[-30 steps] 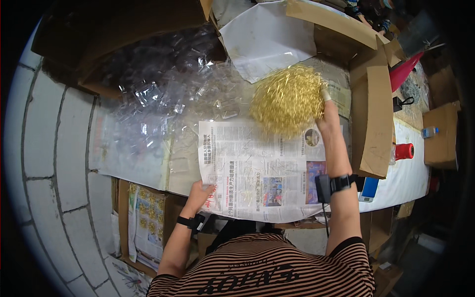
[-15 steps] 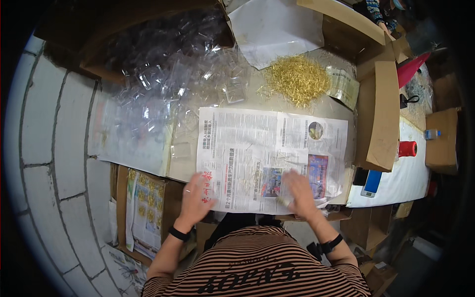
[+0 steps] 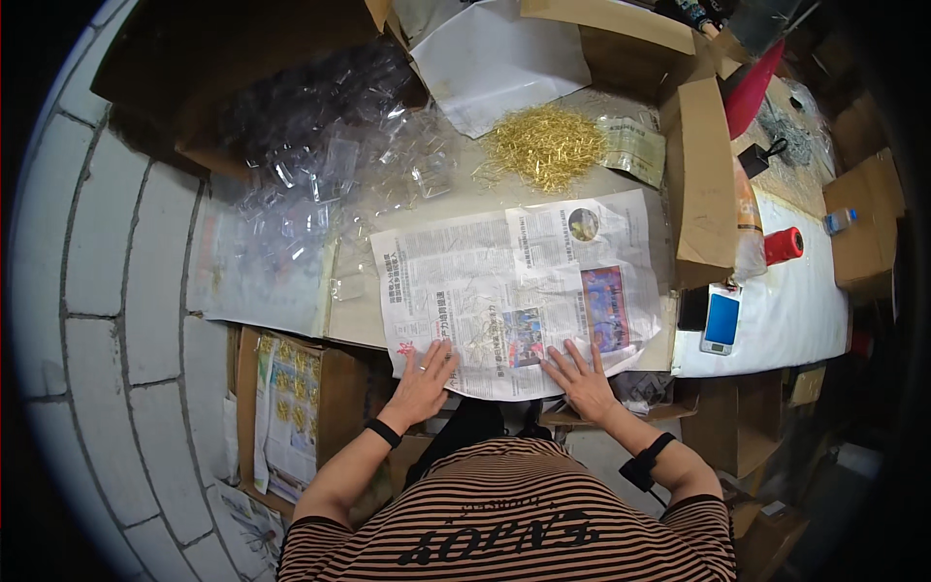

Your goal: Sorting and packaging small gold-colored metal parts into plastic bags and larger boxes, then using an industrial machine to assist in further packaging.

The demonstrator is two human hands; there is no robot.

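A spread newspaper sheet [image 3: 456, 281] lies on the table in front of me, its near edge overhanging the table's front. My left hand [image 3: 424, 381] rests flat on its lower left part, fingers stretched out. On the lower right part my right hand [image 3: 582, 381] lies with fingers spread. Neither hand holds anything. A few thin gold bits seem scattered on the paper between the hands. Beyond the sheet sits a heap of small gold metal pieces [image 3: 548, 147], too fine to name. Clear plastic boxes [image 3: 339, 160] are piled at the far left, spilling from a carton.
Cardboard walls [image 3: 706, 179] border the table on the right. Past them are a phone [image 3: 721, 318], a red spool [image 3: 784, 245] and a small bottle [image 3: 840, 221]. Below the table at left, a carton [image 3: 339, 427] holds paper with gold clusters. Another person's arm shows at top right.
Both hands have settled flat on the newspaper, the left moving rightward onto it. The sheet has turned slightly counterclockwise. The whole view has shifted a little.
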